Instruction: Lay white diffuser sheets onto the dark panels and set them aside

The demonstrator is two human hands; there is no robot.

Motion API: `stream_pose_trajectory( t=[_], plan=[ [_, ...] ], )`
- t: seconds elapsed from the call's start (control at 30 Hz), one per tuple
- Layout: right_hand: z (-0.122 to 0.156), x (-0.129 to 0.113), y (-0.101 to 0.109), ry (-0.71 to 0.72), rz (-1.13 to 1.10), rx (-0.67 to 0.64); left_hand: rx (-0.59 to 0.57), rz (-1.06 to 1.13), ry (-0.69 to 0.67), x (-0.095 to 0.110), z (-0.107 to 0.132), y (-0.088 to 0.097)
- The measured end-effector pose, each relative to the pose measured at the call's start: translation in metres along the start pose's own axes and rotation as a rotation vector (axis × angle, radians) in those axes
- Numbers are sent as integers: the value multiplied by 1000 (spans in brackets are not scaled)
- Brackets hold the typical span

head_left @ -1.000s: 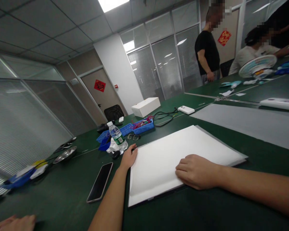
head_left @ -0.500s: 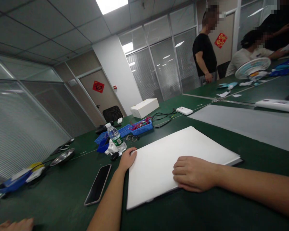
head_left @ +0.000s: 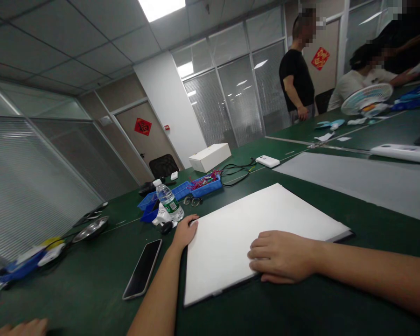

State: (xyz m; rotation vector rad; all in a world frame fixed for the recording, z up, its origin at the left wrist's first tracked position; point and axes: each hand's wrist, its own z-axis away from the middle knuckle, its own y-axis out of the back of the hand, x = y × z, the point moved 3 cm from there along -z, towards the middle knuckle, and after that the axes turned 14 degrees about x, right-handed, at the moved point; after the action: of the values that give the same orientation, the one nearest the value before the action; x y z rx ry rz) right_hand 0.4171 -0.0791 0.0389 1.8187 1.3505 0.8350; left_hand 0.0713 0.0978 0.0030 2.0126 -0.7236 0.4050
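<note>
A stack of large white paper (head_left: 227,242) lies on a thin dark board (head_left: 346,235), whose edge peeks out at the right corner and near side. My left hand (head_left: 186,231) is closed round the stack's left edge, thumb on top; its other fingers are partly hidden. Over the near edge, my right hand (head_left: 282,256) has its fingers bent and together on the top sheet, with the thumb low at the edge. A phone (head_left: 142,269) lies left of my left forearm. Just beyond my left hand stands a water bottle (head_left: 170,200).
Blue trays (head_left: 206,184) with small red parts, eyeglasses (head_left: 192,201), black cables (head_left: 236,172) and a white box (head_left: 210,157) are farther back. A grey sheet (head_left: 367,179) covers the table at right. Another person's hand (head_left: 24,328) shows at bottom left. People are across the table.
My right hand has shifted slightly left and toward me, its fingers a little more spread. The paper's right corner sits lower against the board. My left hand has barely moved.
</note>
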Motion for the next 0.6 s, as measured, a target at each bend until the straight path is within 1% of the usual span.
stream_pose_trajectory(
  t=[0.07, 0.13, 0.2, 0.27, 0.33, 0.4, 0.47, 0.53, 0.6],
  plan=[
    [-2, 0, 3, 1, -24, 3, -5, -11, -14, -1, 0, 0],
    [-1, 8, 10, -13, -29, 52, -10, -17, -21, -3, 1, -1],
    [6, 29, 19, -87, 22, 137, -16, -21, -21, -5, 2, -2],
    [25, 63, 29, -241, 137, 199, -22, -26, -22, -6, 2, -2],
    [55, 104, 38, -444, 287, 183, -24, -29, -23, -6, 3, -2],
    [94, 143, 46, -651, 428, 124, -20, -29, -25, -5, 3, 0],
    [137, 173, 56, -935, 558, 76, -15, -28, -25, -3, 4, 2],
    [172, 189, 65, -1098, 620, 77, -11, -24, -22, -2, 4, 4],
    [193, 197, 72, -1183, 632, 70, -7, -20, -15, -1, 4, 6]
  ],
)
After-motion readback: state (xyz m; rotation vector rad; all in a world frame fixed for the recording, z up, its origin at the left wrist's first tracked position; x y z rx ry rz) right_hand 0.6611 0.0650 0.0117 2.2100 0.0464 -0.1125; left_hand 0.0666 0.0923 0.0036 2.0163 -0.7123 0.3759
